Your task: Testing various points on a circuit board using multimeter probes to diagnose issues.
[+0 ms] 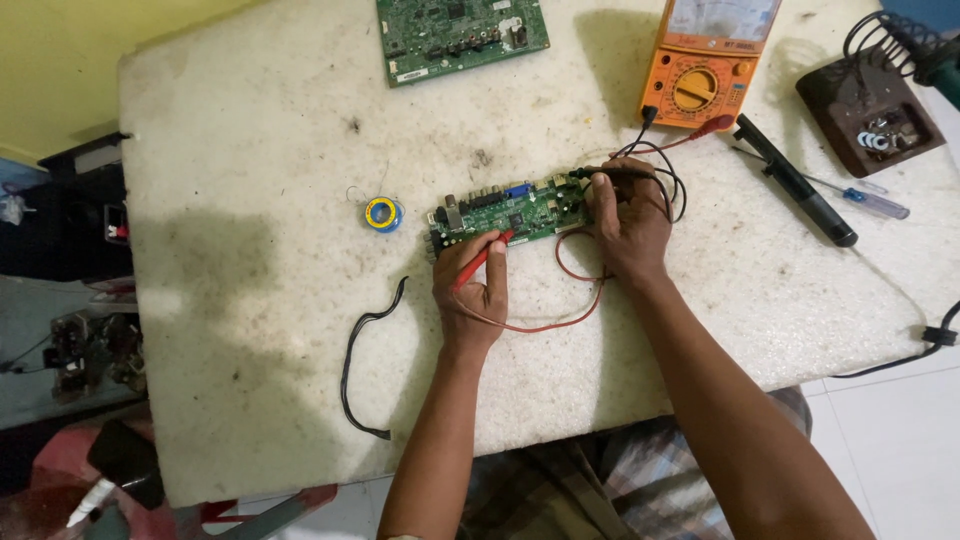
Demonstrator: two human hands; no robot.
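Plaid-clad lap (600,480) nearest, below the desk's (250,300) front edge. Left to right: loose black cable (365,360) toward the front-left; small solder spool (383,213) mid-desk; left hand (470,295) with fingers closed on a red probe (480,260), tip touching the small green circuit board (510,212) at centre; red lead (560,300) looping between both wrists; right hand (628,228) clamped on a black probe (610,172) at the board's right end. Second circuit board (460,35) at the back edge; orange multimeter (705,65) back right; black desoldering pump (795,180), blue-handled screwdriver (860,197) and brown soldering stand (870,115) near the right corner.
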